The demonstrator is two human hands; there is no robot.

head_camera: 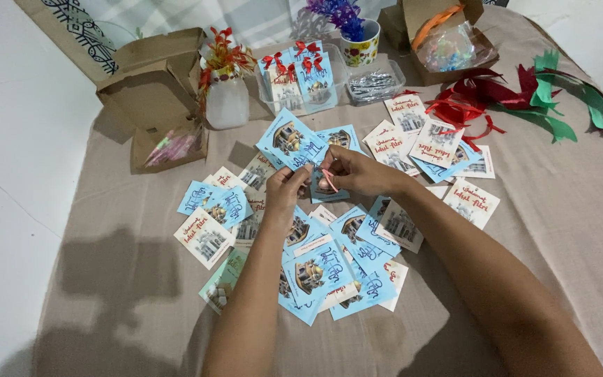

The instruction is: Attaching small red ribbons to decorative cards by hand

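Beige tablecloth [560, 209]: blue card [328, 188] pinched between both hands' fingers [300, 183].

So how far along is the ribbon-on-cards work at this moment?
Done: a few bowed cards stand in the clear tray. In hand: left hand and right hand hold one blue card with a red ribbon piece. Left: most loose cards on the tablecloth lack bows.
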